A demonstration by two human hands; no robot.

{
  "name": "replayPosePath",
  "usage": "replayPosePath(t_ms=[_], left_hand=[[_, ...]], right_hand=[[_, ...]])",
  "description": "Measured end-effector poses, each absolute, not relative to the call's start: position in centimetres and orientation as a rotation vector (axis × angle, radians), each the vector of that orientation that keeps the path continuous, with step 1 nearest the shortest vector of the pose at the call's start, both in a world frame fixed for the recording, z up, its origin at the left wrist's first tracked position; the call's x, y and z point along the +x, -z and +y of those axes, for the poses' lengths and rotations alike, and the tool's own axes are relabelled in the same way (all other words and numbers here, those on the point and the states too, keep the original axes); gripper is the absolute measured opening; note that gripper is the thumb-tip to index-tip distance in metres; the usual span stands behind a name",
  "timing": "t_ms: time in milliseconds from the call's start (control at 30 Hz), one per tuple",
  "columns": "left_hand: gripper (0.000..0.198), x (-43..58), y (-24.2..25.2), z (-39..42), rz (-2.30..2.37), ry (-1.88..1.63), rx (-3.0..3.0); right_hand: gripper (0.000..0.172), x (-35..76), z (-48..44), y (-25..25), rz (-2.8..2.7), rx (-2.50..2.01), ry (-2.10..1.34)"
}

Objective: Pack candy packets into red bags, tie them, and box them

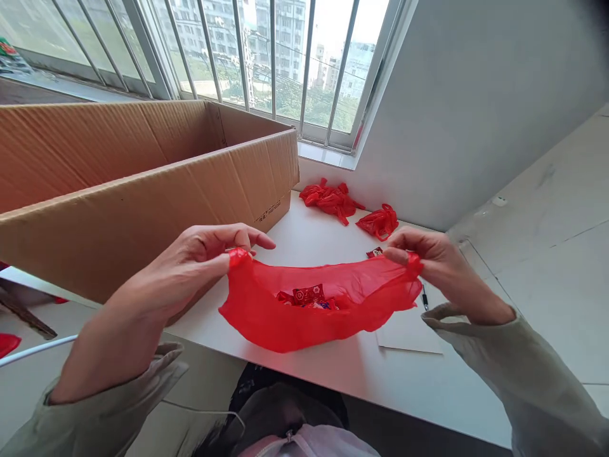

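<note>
A thin, translucent red plastic bag [285,331] hangs slack between the two grips over the smooth white table [295,236], its mouth drawn into a long, shallow oval. The left hand [188,266] pinches a gathered corner of the film between thumb and fingers; the right hand [442,270] clamps the opposite rim, where the film bunches into soft creases. Between the grips, down inside the bag, lie small glossy wrapped pieces [309,294], the clearest one rectangular with pale flower prints. Just beyond the right grip is a small shiny packet [374,252]; just below it, a slim dark pen [425,297] and a flat, straight-edged white sheet [412,339]. Farther beyond it sit two crumpled red bundles [332,200]. Behind the left grip stands a finely ribbed, open cardboard box [157,206].
</note>
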State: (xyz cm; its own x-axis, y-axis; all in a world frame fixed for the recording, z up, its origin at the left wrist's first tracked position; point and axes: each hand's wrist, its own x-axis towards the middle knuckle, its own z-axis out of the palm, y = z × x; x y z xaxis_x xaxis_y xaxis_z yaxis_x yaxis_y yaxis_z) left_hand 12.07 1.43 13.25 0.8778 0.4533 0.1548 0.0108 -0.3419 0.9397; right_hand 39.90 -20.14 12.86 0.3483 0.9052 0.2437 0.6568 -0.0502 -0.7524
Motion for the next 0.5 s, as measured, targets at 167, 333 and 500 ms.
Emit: replayPosePath(t_ms=[167,333,500], left_hand=[[0.022,12.6,-16.8,0.2,0.412,-0.520,1.576],[0.013,13.0,-15.1,0.1,0.416,-0.395,1.544],[0.038,9.8,-11.4,0.6,0.217,-0.357,1.843]], right_hand=[[0.023,40.7,-21.4,-16.5,-1.056,-1.661,-0.446],[0.024,41.2,-21.5,-14.6,-1.347,-1.878,-0.650],[0.022,41.3,-23.2,-13.2,-1.738,-1.881,-0.569]])
